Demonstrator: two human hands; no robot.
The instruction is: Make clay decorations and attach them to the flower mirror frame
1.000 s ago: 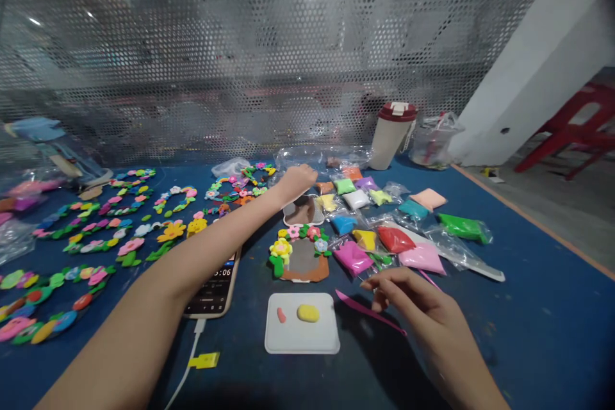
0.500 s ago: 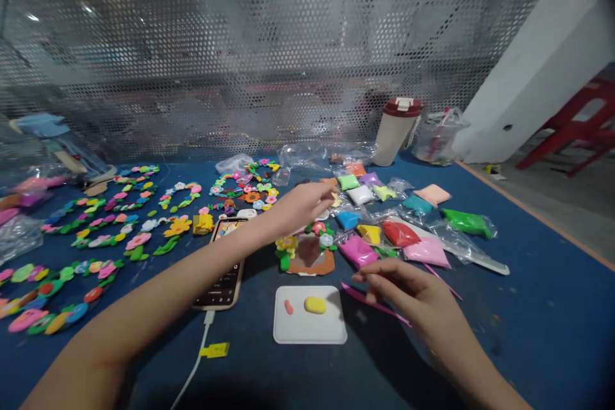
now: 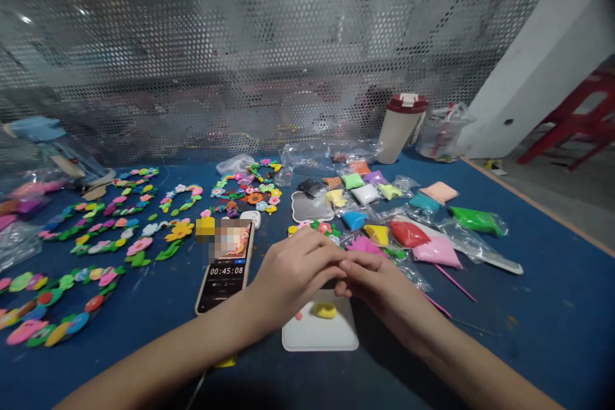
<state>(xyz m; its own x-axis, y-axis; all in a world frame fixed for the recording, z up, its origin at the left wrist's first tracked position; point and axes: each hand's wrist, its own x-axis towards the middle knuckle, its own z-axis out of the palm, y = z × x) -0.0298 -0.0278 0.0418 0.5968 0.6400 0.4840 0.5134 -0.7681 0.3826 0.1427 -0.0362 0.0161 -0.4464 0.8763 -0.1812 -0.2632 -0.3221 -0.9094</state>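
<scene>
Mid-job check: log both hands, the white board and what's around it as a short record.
hands: left hand and right hand meet above the white board
held: cannot tell, fingers hide it
on board: yellow lump; small pink piece, beside left hand
beyond hands: flower-trimmed piece, partly covered
phone: left of board, showing 00:45:08
right side: red packet, green packet

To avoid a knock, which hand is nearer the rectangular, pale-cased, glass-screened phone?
Left. The left hand is just right of the phone; the right hand is farther right, beyond the left hand.
</scene>
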